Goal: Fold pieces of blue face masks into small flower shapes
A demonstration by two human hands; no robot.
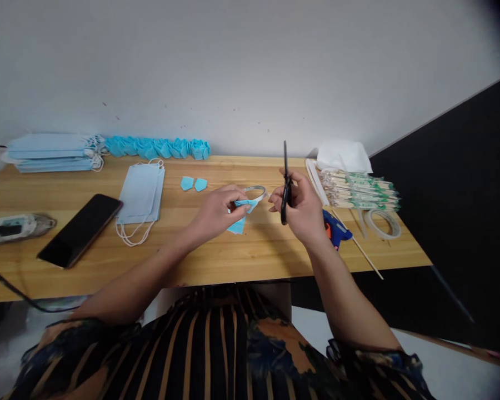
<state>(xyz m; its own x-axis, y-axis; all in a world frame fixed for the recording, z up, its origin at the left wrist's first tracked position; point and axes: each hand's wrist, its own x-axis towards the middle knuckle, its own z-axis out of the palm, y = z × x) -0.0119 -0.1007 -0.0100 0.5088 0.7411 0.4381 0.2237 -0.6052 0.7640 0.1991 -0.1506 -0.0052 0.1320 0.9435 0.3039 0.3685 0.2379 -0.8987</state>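
Observation:
My left hand [219, 210] pinches a small piece of blue fabric [250, 203] between thumb and fingers, above the table. Beneath it lies another blue fabric piece [236, 225], partly covered by the hand. A roll of tape [255, 191] stands just behind the held piece. My right hand [302, 205] grips black-handled scissors [286, 189], whose blades point up and away from the fabric. Two blue pentagon cut-outs [194, 184] rest on the table to the left of my left hand.
Left: stacked face masks [52, 153], blue fabric flowers [158, 148], more masks [139, 191], a phone [81, 230]. Right: a blue glue gun [338, 229], wrapped wooden sticks [358, 190], a tape roll [382, 224]. The wooden table [216, 264] meets a white wall.

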